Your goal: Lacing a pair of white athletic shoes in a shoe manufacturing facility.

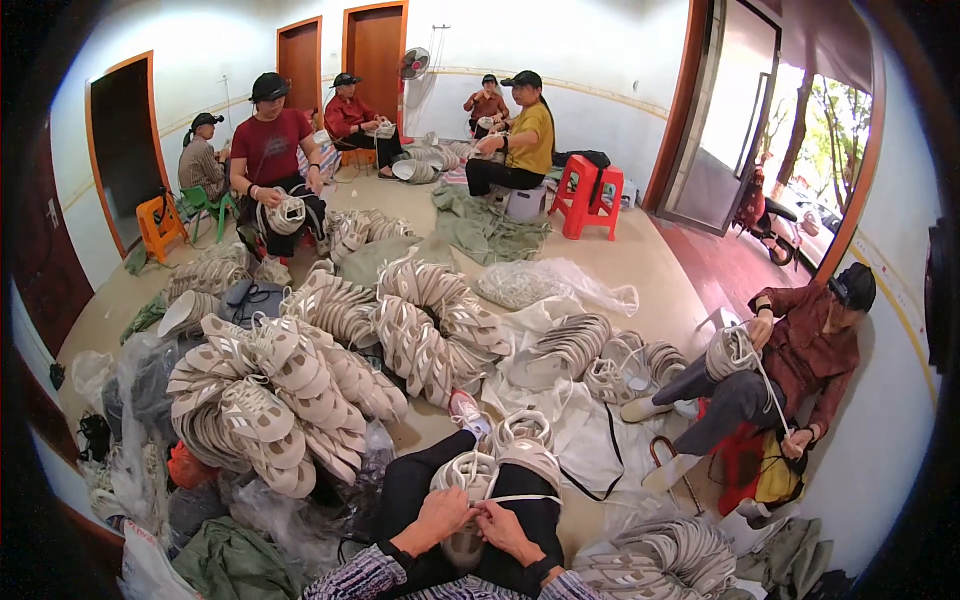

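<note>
The floor point(640, 255) is smooth and tan, in a room with white walls, three brown wooden doors at eleven o'clock and an open doorway to daylight at two o'clock. Two red plastic stools point(590, 195) stand at one o'clock, an orange stool point(160, 225) at ten o'clock, and a wall fan point(414, 63) hangs at twelve o'clock. Six other people sit around the edges, five at the far side and one at three o'clock pulling a white cord point(772, 392).

Curved stacks of pale shoe uppers point(300, 375) cover the middle of the floor, too many to count; they look soft, cream and grey, nested in arcs. Clear crinkled plastic bags point(545, 285) and green cloth point(480, 230) lie among them.

At six o'clock, the person's lap holds a pale shoe upper point(485, 475). The left hand point(440, 515) has its fingers closed on the upper's lower edge. The right hand point(505, 528) pinches a thin white lace point(525, 498) drawn taut across the upper toward three o'clock. The two hands are nearly touching.
</note>
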A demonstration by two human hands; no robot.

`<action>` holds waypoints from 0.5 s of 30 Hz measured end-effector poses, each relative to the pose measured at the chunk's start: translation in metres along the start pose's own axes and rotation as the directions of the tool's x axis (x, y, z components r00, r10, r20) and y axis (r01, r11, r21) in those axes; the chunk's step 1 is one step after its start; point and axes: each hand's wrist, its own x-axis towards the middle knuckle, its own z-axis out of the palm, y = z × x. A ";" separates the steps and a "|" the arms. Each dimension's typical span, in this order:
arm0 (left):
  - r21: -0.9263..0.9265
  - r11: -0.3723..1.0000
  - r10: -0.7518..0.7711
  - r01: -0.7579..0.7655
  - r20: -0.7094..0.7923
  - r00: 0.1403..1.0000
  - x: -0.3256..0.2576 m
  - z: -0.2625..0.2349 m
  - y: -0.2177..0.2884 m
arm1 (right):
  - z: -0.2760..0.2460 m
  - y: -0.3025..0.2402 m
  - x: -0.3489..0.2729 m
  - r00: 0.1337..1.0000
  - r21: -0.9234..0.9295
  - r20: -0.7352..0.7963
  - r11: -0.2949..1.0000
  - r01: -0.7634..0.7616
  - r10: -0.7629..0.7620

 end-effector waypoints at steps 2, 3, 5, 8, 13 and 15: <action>0.042 0.995 -0.092 0.087 0.137 0.986 0.002 0.003 0.001 | -0.004 -0.009 -0.003 0.999 0.044 -0.004 0.998 0.052 -0.052; 0.041 0.995 -0.097 0.092 0.135 0.986 0.003 0.004 0.002 | -0.006 -0.014 -0.004 0.998 0.058 -0.013 0.997 0.057 -0.056; 0.034 0.987 -0.159 0.156 0.211 0.964 0.004 -0.001 0.005 | -0.010 -0.025 -0.007 0.998 0.081 -0.027 0.995 0.062 -0.060; -0.198 0.966 -0.150 0.166 0.094 0.984 -0.003 0.015 -0.008 | -0.012 -0.030 -0.009 0.998 0.142 0.019 0.988 -0.058 0.055; -0.416 0.909 0.040 -0.002 0.083 0.996 -0.013 0.013 -0.035 | -0.006 -0.011 -0.006 0.990 0.148 -0.029 0.979 0.140 -0.137; -0.342 0.928 -0.064 0.150 0.251 0.966 -0.010 -0.011 -0.020 | -0.013 -0.026 -0.010 0.999 0.213 0.018 0.976 0.046 -0.051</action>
